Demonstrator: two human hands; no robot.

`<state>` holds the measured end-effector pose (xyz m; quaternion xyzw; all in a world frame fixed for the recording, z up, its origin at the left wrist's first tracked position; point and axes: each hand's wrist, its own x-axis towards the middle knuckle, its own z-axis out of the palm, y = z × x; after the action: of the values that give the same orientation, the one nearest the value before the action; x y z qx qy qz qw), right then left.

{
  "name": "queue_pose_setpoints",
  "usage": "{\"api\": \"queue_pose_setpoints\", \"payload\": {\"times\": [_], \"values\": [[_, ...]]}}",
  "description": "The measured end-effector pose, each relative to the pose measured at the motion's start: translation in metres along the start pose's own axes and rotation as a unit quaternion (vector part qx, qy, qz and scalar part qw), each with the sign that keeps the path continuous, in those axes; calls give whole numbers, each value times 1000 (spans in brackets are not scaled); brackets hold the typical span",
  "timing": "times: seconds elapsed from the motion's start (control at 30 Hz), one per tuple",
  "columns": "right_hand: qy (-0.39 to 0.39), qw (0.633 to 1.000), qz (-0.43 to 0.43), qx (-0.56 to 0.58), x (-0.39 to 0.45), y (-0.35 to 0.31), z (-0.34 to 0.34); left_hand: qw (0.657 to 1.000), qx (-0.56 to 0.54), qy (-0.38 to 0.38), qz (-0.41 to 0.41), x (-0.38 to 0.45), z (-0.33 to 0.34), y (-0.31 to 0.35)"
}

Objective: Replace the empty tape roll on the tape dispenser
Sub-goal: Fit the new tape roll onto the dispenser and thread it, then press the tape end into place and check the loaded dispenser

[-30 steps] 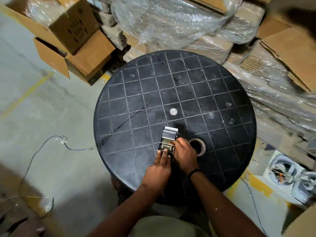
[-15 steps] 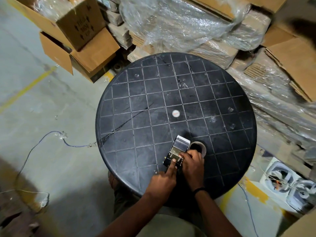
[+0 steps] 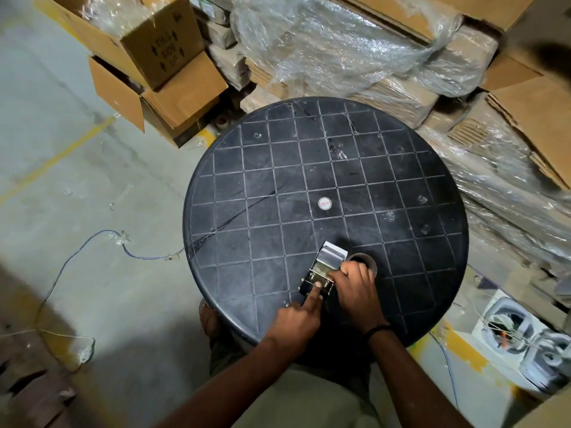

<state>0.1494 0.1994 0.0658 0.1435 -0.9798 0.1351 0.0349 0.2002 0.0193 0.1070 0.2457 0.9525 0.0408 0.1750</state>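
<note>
While touched: tape dispenser (image 3: 321,270) under fingers (image 3: 315,289).

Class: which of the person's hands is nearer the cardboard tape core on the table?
Right. The right hand partly covers the tape core; the left hand is beyond the dispenser, fingertip on it.

Shiny metal tape dispenser (image 3: 326,268); matt black plastic table (image 3: 278,180).

Round black gridded table (image 3: 401,180), grey concrete floor (image 3: 61,180), cardboard boxes (image 3: 160,50), plastic-wrapped stacks (image 3: 324,50), dim light
</note>
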Motion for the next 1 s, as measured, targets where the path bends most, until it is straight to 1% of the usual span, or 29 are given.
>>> {"api": "queue_pose_setpoints", "payload": {"times": [0.1,0.17,0.3,0.37,0.53,0.63,0.73,0.83,0.9,0.97,1.0], "values": [[-5,991,-98,-86,13,4,-8,999,23,22,31,-4,4,-3],[-16,982,-140,-126,21,7,-13,997,44,38,52,-3,10,-1],[-67,981,-145,-107,22,12,-19,995,52,68,43,4,19,6],[-71,985,-129,-86,21,12,-24,996,49,73,35,4,21,9],[-45,998,-29,-32,18,2,-26,997,25,74,4,1,32,17],[-11,999,52,3,11,-5,-20,997,7,80,-6,2,33,19],[14,991,128,42,3,-15,-20,997,0,81,-13,1,34,20],[13,986,146,82,-5,-18,-22,996,-4,85,-10,-3,33,22],[5,986,140,86,-6,-14,-23,996,-1,88,-8,-5,33,21],[-7,993,113,47,-4,-12,-24,997,5,81,-12,-5,33,22],[-9,996,84,18,-4,-11,-24,997,3,75,-17,-5,32,23]]}}
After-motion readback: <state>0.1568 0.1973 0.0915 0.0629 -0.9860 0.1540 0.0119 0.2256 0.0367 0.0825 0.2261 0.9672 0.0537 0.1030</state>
